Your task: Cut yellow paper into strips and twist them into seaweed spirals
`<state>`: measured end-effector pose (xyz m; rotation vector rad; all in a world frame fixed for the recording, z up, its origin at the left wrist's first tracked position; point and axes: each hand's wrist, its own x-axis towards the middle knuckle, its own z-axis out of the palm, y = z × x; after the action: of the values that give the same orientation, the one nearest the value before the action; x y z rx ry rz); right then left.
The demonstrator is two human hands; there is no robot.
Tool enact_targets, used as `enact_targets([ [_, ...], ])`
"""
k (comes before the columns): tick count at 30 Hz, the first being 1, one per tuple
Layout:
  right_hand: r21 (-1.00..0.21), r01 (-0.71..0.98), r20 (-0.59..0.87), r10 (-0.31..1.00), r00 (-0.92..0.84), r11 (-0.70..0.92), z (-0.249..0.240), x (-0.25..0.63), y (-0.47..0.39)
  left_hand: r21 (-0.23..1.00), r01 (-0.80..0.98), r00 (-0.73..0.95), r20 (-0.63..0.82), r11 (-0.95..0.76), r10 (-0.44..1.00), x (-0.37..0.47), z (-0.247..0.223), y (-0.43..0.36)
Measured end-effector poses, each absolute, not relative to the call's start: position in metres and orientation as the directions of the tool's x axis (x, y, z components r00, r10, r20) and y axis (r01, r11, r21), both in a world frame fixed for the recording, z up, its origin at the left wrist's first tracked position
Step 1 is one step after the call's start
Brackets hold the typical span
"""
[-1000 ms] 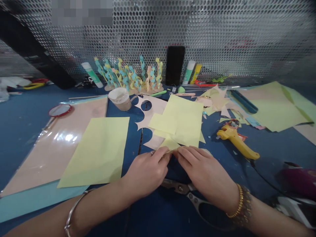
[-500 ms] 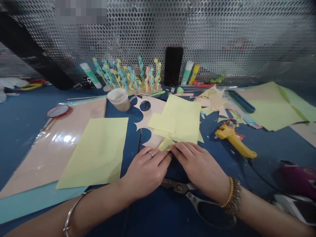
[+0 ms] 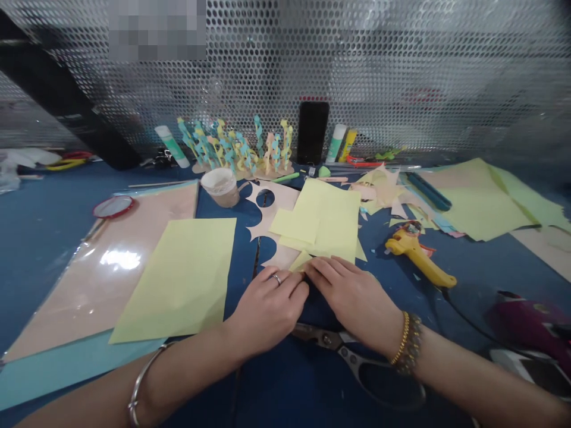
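Note:
My left hand (image 3: 271, 308) and my right hand (image 3: 354, 296) meet at the table's middle, fingertips pinched on a small piece of yellow paper (image 3: 300, 260). Its far corner shows; the rest is hidden by my fingers. Just beyond it, larger yellow sheets (image 3: 336, 214) overlap a pink sheet (image 3: 261, 223) with round cut-outs. Scissors (image 3: 352, 356) lie beneath my hands, handles towards the right.
Left are a yellow sheet (image 3: 178, 279), a plastic-wrapped pink pack (image 3: 93, 285) and a paper cup (image 3: 220, 189). A yellow glue gun (image 3: 422, 258) with its cord lies right. Twisted paper strips (image 3: 241, 148), a phone (image 3: 313, 134) and glue sticks (image 3: 336, 142) stand along the perforated panel.
The view has shifted slightly, so the table sits a little lower in it. Both hands stay together on the small paper, with the fingers hardly moved.

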<state>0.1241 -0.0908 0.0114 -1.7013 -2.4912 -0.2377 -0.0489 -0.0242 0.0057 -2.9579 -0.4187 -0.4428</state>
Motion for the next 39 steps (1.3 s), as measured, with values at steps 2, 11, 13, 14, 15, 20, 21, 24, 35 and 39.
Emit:
enact_targets([
  [2, 0.062, 0.933, 0.177, 0.916, -0.360, 0.355, 0.012, 0.124, -0.088, -0.068, 0.314, 0.914, 0.291, -0.947, 0.283, -0.048, 0.005, -0.023],
  [11, -0.025, 0.926, 0.158, 0.916, -0.368, 0.376, 0.016, 0.136, -0.078, -0.039, 0.347, 0.898, 0.304, -0.937, 0.319, -0.047, 0.005, -0.020],
  [13, -0.002, 0.923, 0.155, 0.912, -0.379, 0.384, 0.016, 0.136, -0.076, -0.035, 0.365, 0.896, 0.286, -0.931, 0.340, -0.046, 0.005, -0.020],
  [14, 0.012, 0.923, 0.152, 0.911, -0.383, 0.386, 0.016, 0.135, -0.074, -0.035, 0.376, 0.894, 0.276, -0.926, 0.353, -0.046, 0.005, -0.020],
  [15, 0.025, 0.922, 0.148, 0.911, -0.385, 0.386, 0.016, 0.135, -0.072, -0.036, 0.387, 0.892, 0.269, -0.921, 0.365, -0.046, 0.006, -0.019],
  [20, 0.042, 0.917, 0.130, 0.908, -0.398, 0.396, 0.015, 0.133, -0.067, -0.043, 0.439, 0.881, 0.217, -0.897, 0.421, -0.038, 0.010, -0.012],
  [21, 0.039, 0.916, 0.133, 0.906, -0.402, 0.400, 0.015, 0.134, -0.066, -0.040, 0.451, 0.878, 0.199, -0.892, 0.435, -0.036, 0.010, -0.011],
  [24, 0.023, 0.912, 0.158, 0.899, -0.409, 0.410, 0.012, 0.134, -0.067, -0.033, 0.491, 0.861, 0.173, -0.870, 0.479, -0.027, 0.011, -0.008],
  [35, -0.507, 0.809, 0.464, 0.885, -0.035, 0.298, 0.057, 0.175, -0.066, 0.216, 0.602, 0.734, 0.231, -0.769, 0.639, -0.028, 0.069, 0.003],
  [39, -0.838, 0.433, 0.443, 0.878, 0.182, 0.333, 0.100, 0.179, -0.057, 0.850, 0.255, 0.672, 0.187, -0.461, 0.716, -0.015, 0.105, 0.018],
])
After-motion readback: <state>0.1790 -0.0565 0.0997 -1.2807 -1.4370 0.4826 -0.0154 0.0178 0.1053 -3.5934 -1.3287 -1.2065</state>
